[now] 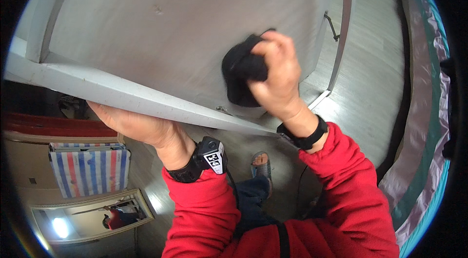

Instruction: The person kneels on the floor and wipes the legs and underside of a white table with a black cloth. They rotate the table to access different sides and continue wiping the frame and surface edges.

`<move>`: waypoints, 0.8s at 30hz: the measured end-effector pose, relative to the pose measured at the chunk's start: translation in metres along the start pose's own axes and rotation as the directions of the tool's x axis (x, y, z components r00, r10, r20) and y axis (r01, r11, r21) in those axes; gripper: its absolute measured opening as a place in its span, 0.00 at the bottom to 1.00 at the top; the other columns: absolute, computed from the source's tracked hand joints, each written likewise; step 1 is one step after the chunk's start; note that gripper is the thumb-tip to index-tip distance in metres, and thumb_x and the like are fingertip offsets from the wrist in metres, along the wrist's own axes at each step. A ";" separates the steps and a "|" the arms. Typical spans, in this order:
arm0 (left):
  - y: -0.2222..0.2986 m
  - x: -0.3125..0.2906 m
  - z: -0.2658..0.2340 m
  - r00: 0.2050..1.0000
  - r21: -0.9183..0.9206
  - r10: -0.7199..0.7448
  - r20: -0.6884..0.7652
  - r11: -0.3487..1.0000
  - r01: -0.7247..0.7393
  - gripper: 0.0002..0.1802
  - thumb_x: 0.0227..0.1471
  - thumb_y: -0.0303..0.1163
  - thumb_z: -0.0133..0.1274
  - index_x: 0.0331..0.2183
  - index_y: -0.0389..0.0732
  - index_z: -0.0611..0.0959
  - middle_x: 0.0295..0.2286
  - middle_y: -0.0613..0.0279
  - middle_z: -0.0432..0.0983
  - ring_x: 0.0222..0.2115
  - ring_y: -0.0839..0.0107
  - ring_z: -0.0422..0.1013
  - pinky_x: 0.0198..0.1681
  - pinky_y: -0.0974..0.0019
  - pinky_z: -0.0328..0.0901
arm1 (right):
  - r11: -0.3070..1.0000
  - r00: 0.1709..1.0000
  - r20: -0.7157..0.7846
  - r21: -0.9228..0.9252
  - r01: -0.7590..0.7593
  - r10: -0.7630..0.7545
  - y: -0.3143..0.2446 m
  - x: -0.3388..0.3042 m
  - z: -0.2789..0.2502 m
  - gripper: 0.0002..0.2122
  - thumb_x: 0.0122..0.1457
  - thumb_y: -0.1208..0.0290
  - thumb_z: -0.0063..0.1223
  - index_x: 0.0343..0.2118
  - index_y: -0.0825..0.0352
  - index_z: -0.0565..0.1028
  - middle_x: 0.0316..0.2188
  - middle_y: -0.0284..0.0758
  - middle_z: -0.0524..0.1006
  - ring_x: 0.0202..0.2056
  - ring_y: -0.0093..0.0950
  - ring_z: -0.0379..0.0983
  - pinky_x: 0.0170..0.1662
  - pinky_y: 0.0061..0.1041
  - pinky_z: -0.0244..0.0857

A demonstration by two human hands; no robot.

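Observation:
A large grey panel (141,29) with a pale raised rim (122,89) fills the upper part of the head view, its surface tilted toward me. My right hand (280,72), slightly blurred, is closed round a bunched black cloth (239,70). The cloth rests against the panel's face, right of its middle. Below the rim on the left, my left hand (141,126) touches the underside of that edge. Its fingers pass behind the rim and are hidden, so their grip does not show.
A bed-like edge with shiny pink and teal fabric (414,180) runs along the right. At lower left are a striped folded bag (90,168) and a framed mirror (92,216). A curved metal bar (343,33) stands beyond the panel over the grey floor (375,63).

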State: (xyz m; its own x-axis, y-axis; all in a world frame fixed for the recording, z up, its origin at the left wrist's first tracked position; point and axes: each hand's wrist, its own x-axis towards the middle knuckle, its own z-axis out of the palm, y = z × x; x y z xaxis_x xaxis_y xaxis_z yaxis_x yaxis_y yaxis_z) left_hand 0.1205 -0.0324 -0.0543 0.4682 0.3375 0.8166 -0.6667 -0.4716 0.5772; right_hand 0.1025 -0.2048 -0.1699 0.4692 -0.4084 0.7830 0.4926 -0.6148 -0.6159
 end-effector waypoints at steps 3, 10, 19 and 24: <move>0.002 0.000 0.001 0.998 -0.090 -0.063 0.005 0.994 0.064 0.23 0.66 0.40 0.37 0.53 0.34 0.70 0.45 0.57 0.71 0.43 0.67 0.69 0.50 0.64 0.63 | 0.968 0.954 -0.173 -0.017 -0.250 0.244 0.031 0.026 -0.016 0.19 0.40 0.82 0.53 0.40 0.69 0.71 0.40 0.45 0.69 0.43 0.46 0.67 0.50 0.37 0.64; 0.012 0.001 0.001 0.995 -0.172 -0.103 0.017 0.980 0.104 0.24 0.67 0.41 0.37 0.55 0.32 0.68 0.46 0.55 0.70 0.44 0.68 0.68 0.52 0.65 0.61 | 0.943 0.922 -0.224 -0.038 -0.332 0.315 0.078 0.044 -0.037 0.23 0.55 0.77 0.51 0.54 0.71 0.64 0.52 0.51 0.67 0.55 0.50 0.64 0.58 0.40 0.59; 0.008 0.007 0.005 0.979 -0.318 -0.204 0.022 0.927 0.200 0.26 0.68 0.48 0.38 0.55 0.36 0.69 0.48 0.59 0.69 0.46 0.70 0.67 0.52 0.66 0.61 | 0.858 0.855 -0.083 0.097 -0.505 0.513 0.084 0.067 -0.039 0.25 0.59 0.66 0.44 0.57 0.75 0.66 0.58 0.54 0.66 0.62 0.46 0.59 0.66 0.36 0.49; 0.014 0.007 0.007 0.968 -0.369 -0.248 0.037 0.897 0.244 0.27 0.69 0.47 0.37 0.58 0.36 0.68 0.47 0.60 0.70 0.45 0.71 0.68 0.51 0.66 0.62 | 0.871 0.868 -0.070 0.027 -0.490 0.491 0.051 0.088 -0.045 0.30 0.57 0.66 0.43 0.61 0.78 0.61 0.62 0.57 0.59 0.65 0.48 0.52 0.68 0.37 0.43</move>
State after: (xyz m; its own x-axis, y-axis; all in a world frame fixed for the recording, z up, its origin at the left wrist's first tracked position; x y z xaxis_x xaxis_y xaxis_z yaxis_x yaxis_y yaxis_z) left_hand 0.1185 -0.0423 -0.0400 0.6401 0.4137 0.6474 -0.6977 -0.0399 0.7153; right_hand 0.1363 -0.3023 -0.1283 0.5979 -0.7038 0.3837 0.2187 -0.3173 -0.9228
